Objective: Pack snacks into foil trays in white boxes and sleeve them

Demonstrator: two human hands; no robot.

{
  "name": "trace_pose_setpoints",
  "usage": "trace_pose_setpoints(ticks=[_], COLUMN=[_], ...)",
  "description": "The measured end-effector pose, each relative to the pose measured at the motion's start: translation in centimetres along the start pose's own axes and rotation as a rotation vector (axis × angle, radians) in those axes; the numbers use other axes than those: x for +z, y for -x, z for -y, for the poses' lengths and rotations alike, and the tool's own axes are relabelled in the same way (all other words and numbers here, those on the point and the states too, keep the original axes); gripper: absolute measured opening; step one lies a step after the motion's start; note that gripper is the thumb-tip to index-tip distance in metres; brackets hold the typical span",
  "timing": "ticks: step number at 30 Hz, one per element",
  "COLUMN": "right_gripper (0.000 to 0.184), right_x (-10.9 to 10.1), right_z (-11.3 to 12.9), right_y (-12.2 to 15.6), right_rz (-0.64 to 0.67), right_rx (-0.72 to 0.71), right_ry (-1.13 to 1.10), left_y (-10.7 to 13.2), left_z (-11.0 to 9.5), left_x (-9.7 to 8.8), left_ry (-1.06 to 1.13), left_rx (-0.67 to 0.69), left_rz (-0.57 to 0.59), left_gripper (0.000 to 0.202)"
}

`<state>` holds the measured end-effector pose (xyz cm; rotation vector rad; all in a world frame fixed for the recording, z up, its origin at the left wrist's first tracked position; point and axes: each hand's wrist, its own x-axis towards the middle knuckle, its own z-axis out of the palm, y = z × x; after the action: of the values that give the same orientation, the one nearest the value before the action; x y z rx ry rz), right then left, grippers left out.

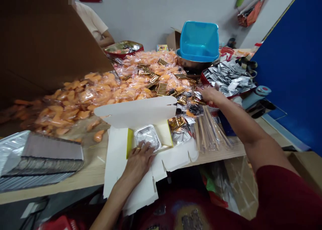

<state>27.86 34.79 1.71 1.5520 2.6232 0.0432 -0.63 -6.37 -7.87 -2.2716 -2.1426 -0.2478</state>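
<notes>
In the head view, a white box (136, 106) with yellow side walls lies unfolded at the table's front edge. A silver foil tray (153, 131) sits inside it. My left hand (139, 159) rests over the tray's near rim, fingers laid down on the foil. Reaching out to the right, my right hand (210, 93) is open, its fingertips near a small silver sachet (198, 95). Gold-wrapped packets (161, 89) and black items lie around there. Just beyond that hand, a red-rimmed container holds a heap of silver sachets (231, 75).
Bagged orange pieces (83, 96) cover the table's left and back. Nested foil trays (40, 159) stand front left, wrapped wooden sticks (208, 129) front right. A blue basin (200, 42) sits in a metal bowl at the back. A cardboard panel (50, 32) blocks the left. Another person (92, 22) is behind.
</notes>
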Motion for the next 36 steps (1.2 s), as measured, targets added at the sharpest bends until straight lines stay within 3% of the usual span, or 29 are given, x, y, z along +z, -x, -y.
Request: trace_pose_setpoints(ticks=[2,5,7,11,15,17,19,21,23,27,29,34,36], right_gripper=[0.055,0.052,0.041,0.030,0.048,0.033,0.021,0.022,0.027,0.025,0.031,0.034,0.031], right_x=[-0.2,-1.2,-1.5,0.2,1.8,1.5,0.9,0.3,0.1,0.3,0.2,-0.3,-0.1], right_z=[0.1,0.9,2.7,9.0,13.6,13.5,12.5,11.5,10.9,10.6,10.2,9.5,10.5], right_y=[-0.1,1.1,2.7,6.3,7.5,7.1,6.6,6.5,6.6,7.1,7.3,7.7,7.8], right_rz=[-0.027,-0.188,-0.238,-0.013,0.025,-0.007,0.026,0.114,0.193,0.245,0.222,0.055,0.059], right_rx=[0.064,0.142,0.070,-0.252,-0.194,-0.172,-0.109,0.001,0.099,0.155,0.166,-0.047,-0.054], right_ry=[0.011,-0.035,-0.154,-0.301,-0.339,-0.383,-0.663,-1.050,-1.301,-1.352,-1.304,-0.429,-0.301], left_y=[0.1,-0.1,-0.5,-1.2,-1.3,-1.1,-1.0,-1.0,-1.1,-1.3,-1.1,-0.3,-0.1], left_z=[-0.1,0.0,0.0,0.0,-0.3,-0.5,-0.5,-0.4,-0.2,0.0,0.3,1.3,1.7], left_x=[-0.1,-0.2,-0.2,-0.4,-0.8,-1.0,-1.0,-0.8,-0.5,-0.1,-0.2,-1.6,-2.0], left_ry=[0.017,0.016,0.031,0.078,0.062,0.066,0.069,0.073,0.085,0.107,0.108,0.102,0.095], left_rx=[-0.004,0.010,0.030,0.039,0.017,0.012,0.010,0.004,0.003,0.016,0.024,0.057,0.065], left_rz=[-0.015,-0.033,-0.037,-0.027,0.002,0.005,0.001,-0.005,-0.012,-0.036,-0.030,0.054,0.067], left_gripper=[0.030,0.029,0.029,0.028,0.026,0.024,0.023,0.024,0.024,0.024,0.024,0.023,0.023])
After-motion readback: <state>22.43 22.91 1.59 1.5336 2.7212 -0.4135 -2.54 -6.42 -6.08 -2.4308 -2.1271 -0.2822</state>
